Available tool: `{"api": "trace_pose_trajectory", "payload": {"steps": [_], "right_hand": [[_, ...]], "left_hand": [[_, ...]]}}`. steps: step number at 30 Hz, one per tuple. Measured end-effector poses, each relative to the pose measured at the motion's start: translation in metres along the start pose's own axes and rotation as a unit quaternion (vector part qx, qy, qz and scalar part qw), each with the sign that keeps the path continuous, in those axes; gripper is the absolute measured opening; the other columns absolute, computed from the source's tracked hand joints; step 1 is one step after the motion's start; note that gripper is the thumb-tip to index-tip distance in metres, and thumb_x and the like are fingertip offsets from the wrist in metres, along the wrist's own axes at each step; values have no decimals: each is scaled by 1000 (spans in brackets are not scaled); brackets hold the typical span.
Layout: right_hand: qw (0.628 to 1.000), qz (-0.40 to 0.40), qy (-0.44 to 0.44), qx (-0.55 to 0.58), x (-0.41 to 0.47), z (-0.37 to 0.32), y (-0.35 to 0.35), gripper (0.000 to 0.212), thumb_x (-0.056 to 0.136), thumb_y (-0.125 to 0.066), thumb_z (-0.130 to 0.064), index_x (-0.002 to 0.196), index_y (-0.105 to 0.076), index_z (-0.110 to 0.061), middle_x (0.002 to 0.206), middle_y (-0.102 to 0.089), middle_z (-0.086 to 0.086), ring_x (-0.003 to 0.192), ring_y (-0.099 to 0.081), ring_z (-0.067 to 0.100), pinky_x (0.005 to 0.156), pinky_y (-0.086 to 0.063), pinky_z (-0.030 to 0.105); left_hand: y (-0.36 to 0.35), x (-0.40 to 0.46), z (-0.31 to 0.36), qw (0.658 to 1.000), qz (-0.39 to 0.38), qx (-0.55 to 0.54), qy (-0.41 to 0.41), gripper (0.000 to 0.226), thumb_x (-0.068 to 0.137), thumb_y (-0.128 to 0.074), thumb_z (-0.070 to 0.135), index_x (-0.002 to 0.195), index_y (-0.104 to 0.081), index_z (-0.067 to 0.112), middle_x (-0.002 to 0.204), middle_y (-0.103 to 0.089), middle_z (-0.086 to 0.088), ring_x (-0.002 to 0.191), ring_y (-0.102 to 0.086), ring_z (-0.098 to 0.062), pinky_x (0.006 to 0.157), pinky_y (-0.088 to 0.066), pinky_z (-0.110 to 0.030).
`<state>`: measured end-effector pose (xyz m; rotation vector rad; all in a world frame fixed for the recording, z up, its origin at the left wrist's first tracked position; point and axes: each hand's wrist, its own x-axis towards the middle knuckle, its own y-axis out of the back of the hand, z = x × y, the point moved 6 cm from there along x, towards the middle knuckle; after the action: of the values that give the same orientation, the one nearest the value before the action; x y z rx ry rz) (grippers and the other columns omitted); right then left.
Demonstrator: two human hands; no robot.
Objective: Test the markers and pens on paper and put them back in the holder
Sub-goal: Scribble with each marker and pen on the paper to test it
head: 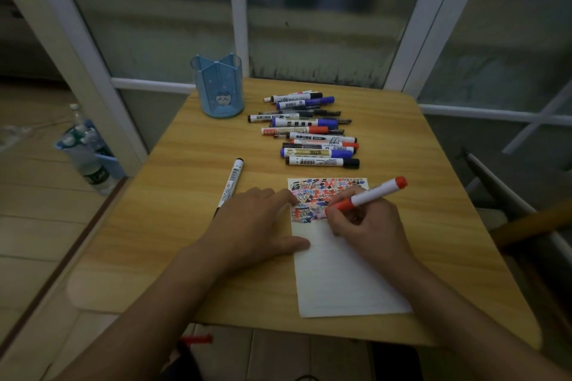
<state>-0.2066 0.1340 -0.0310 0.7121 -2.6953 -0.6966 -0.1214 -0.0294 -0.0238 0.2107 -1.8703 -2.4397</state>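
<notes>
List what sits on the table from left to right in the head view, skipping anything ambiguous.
Blue holder → lone black-capped marker → left hand → paper → red marker gripped by the right hand.

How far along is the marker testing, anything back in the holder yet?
Done: the top of the paper is dense with scribbles, so many tests look made. In hand: the right hand holds a red marker, tip on the scribbles; the left hand presses the sheet flat. Left: the blue holder looks empty, the pile of markers and one black marker lie on the table.
</notes>
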Motion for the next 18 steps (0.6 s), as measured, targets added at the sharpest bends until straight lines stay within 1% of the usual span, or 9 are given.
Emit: {"api": "trace_pose_trajectory", "payload": {"steps": [4,7,9,14,16,18], "right_hand": [[1000,-15,18,-14,-2,-4,-2,17,83,-75,-16,87,-65,-29,79,-69,-10,80,-66,-2,70,-55,15],[1000,1,4,-4,0,-2,1,12,85,-74,-13,90,-67,-22,79,-70,-7,78,-67,2,70,-56,18],[1000,-5,2,11,0,-2,0,10,86,-73,-13,93,-69,-18,77,-71,-9,77,-68,3,70,-56,19],[1000,-5,15,0,-2,-6,1,13,83,-75,-12,85,-67,-22,76,-70,-7,78,-66,2,66,-54,15],[1000,-9,17,9,-3,-8,1,15,83,-75,-12,84,-66,-24,74,-68,-11,77,-66,0,65,-52,14],[999,-20,28,1,-3,-9,-1,17,83,-75,-15,83,-66,-29,73,-69,-12,77,-66,0,65,-54,16]], "left_hand": [[0,0,0,1000,2,-3,-1,75,74,-54,80,137,-36,43,130,-54,10,112,-49,-9,91,-48,-31],[0,0,0,1000,1,-3,-1,75,74,-54,80,137,-36,43,129,-54,10,111,-49,-9,90,-48,-30],[0,0,0,1000,0,-1,-1,75,74,-54,80,137,-36,43,130,-54,10,112,-49,-9,91,-48,-31],[0,0,0,1000,8,-2,-3,73,74,-54,80,135,-37,44,130,-54,11,112,-49,-8,90,-48,-30],[0,-1,0,1000,10,-1,-4,73,74,-54,80,135,-37,44,129,-54,11,112,-49,-8,90,-48,-30],[0,-1,0,1000,10,1,-3,73,74,-54,80,135,-37,44,129,-54,12,112,-49,-8,89,-48,-29]]}}
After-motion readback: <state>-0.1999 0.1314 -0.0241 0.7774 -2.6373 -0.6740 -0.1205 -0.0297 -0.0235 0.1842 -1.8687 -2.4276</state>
